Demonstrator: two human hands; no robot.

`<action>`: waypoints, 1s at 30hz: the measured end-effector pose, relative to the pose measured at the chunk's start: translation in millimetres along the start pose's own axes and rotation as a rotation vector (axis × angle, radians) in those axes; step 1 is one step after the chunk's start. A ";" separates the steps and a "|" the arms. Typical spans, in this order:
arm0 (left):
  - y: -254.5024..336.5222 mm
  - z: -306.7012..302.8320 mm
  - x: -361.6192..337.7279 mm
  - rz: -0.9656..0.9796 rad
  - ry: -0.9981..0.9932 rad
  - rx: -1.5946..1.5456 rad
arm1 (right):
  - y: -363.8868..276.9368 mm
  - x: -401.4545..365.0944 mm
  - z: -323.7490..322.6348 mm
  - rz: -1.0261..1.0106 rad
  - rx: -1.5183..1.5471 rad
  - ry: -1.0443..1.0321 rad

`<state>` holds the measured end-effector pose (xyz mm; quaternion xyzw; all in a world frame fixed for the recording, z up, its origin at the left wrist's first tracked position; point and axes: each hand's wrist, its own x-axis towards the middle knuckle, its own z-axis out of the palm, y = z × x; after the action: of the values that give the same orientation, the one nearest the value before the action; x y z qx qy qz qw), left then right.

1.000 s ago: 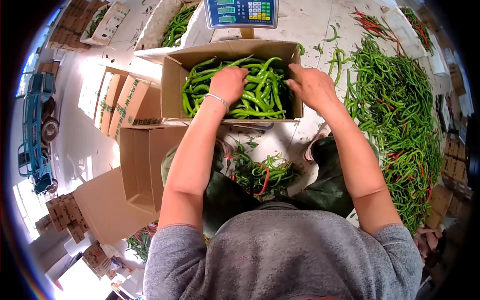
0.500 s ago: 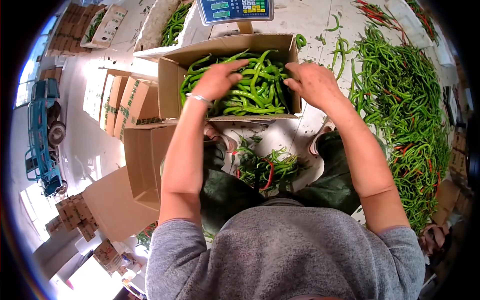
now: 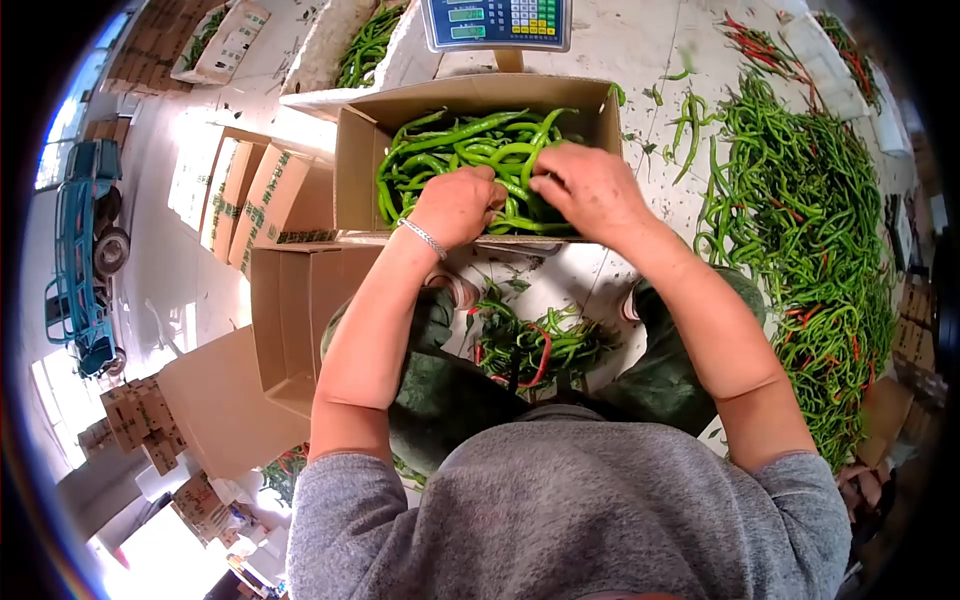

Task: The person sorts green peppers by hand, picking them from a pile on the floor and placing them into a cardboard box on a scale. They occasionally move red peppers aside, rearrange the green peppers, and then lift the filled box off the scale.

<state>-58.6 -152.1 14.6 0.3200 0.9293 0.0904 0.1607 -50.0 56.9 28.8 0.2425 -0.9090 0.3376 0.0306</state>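
Observation:
An open cardboard box (image 3: 352, 180) stands in front of me, filled with long green chili peppers (image 3: 490, 125). Over the box's near side, my left hand (image 3: 458, 205), with a silvery bracelet at the wrist, has its fingers curled down among the peppers. What those fingers hold, if anything, is hidden. To its right, my right hand (image 3: 590, 190) reaches over the right part of the box. Its thumb and fingers are bent together at the lower end of a green chili pepper (image 3: 541, 140).
Behind the box is a digital scale display (image 3: 495, 22). A large heap of green peppers (image 3: 800, 230) covers the floor at right. A smaller pile (image 3: 570, 340) lies between my legs. Another open carton (image 3: 290, 330) and closed cartons (image 3: 270, 205) stand at left.
Both hands have come nearer each other. My left hand has drawn back toward the box's near edge, and my right hand has moved in from the right side; their fingers are more curled.

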 end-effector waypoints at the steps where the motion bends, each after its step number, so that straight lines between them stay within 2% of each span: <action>1: -1.6 2.3 -0.4 0.011 0.004 0.003 | -4.0 -0.6 5.5 -0.001 -0.019 -0.030; 5: -13.7 19.3 -0.6 0.040 0.048 0.015 | -15.1 -1.7 31.6 -0.050 -0.104 -0.183; 7: -17.5 22.7 -2.4 0.046 0.054 0.070 | -28.0 5.6 35.1 0.046 -0.217 -0.388; 8: -12.2 11.1 -5.1 0.048 0.052 -0.054 | -34.7 7.7 33.9 0.050 -0.186 -0.347; 11: -22.7 21.6 -2.2 0.083 0.137 -0.051 | -27.4 6.9 50.9 0.045 -0.190 -0.303; 14: -27.2 17.3 -3.9 0.014 0.207 -0.059 | -38.7 9.0 48.5 0.237 -0.218 -0.290; 18: -25.7 13.6 -6.3 -0.081 0.231 -0.270 | -45.5 15.3 54.6 0.323 -0.218 -0.215; 19: -30.7 23.5 -2.1 -0.095 0.287 -0.320 | -42.7 13.4 59.3 0.302 -0.177 -0.145; 21: -29.3 8.7 -8.1 -0.116 0.244 -0.431 | -41.9 12.2 69.2 0.296 -0.220 -0.062; 22: -32.0 13.3 -5.8 -0.108 0.260 -0.451 | -44.8 12.1 71.8 0.321 -0.263 -0.083; 25: -31.2 11.9 -7.7 -0.109 0.212 -0.404 | -40.9 7.9 79.5 0.261 -0.344 -0.084; 29: -27.1 13.0 -3.7 -0.079 0.213 -0.377 | -39.0 -2.3 77.5 0.147 -0.282 0.031; 30: -24.6 13.5 -0.6 -0.079 0.211 -0.349 | -34.9 -0.7 76.1 0.185 -0.275 0.008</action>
<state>-67.3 -170.7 -4.5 0.2395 0.9229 0.2768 0.1191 -25.1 -13.5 -9.1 0.1500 -0.9649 0.2125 0.0358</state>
